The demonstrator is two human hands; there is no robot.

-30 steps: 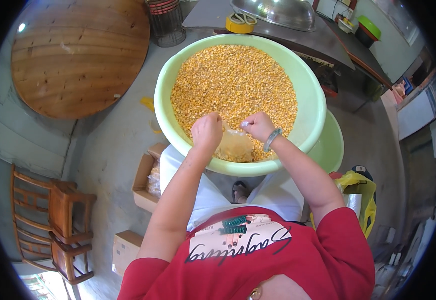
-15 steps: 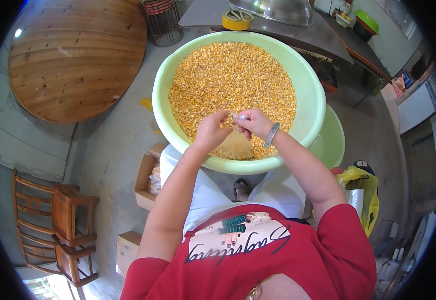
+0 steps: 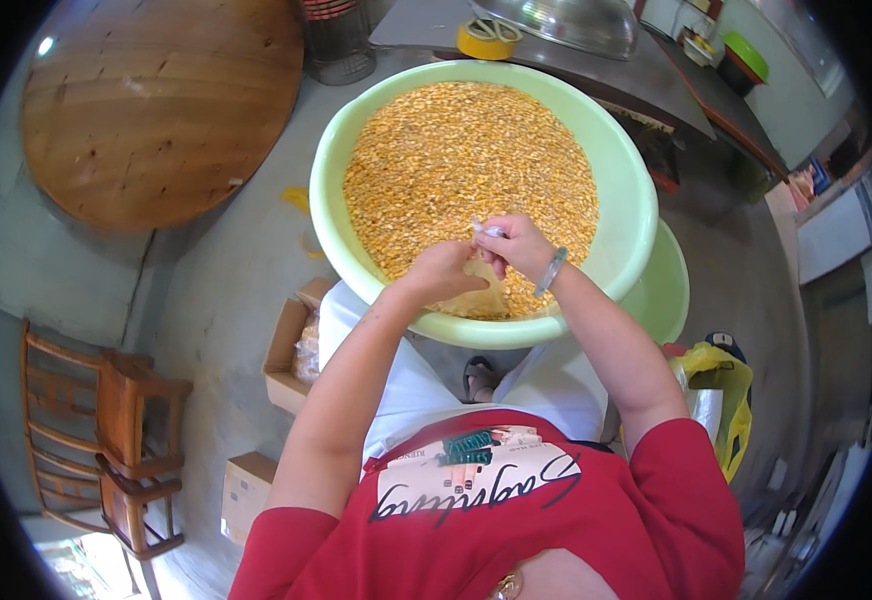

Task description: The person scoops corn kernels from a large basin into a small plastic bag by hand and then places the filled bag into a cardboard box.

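A wide pale green basin (image 3: 636,215) full of yellow corn kernels (image 3: 466,150) stands in front of me, close above my knees. Low inside its near side is a clear plastic bag (image 3: 486,300), apparently with kernels in it. My right hand (image 3: 518,246), with a bangle at its wrist, is closed in a pinch on the bag's twisted top. Just left of it, my left hand (image 3: 444,272) is against the bag's upper part, its thumb spread away from the fingers. The far fingertips of the left hand are partly hidden.
A second green basin (image 3: 668,285) sits lower at the right, near a yellow plastic bag (image 3: 731,400). Open cardboard box (image 3: 284,365) and wooden chairs (image 3: 136,420) are at left. A table (image 3: 411,28) behind the basin bears yellow tape (image 3: 488,40) and a metal lid (image 3: 581,22).
My left hand has dropped slightly and turned, its thumb now stretched across the bag. My right hand keeps its pinch on the twisted top. The whole view has shifted a little.
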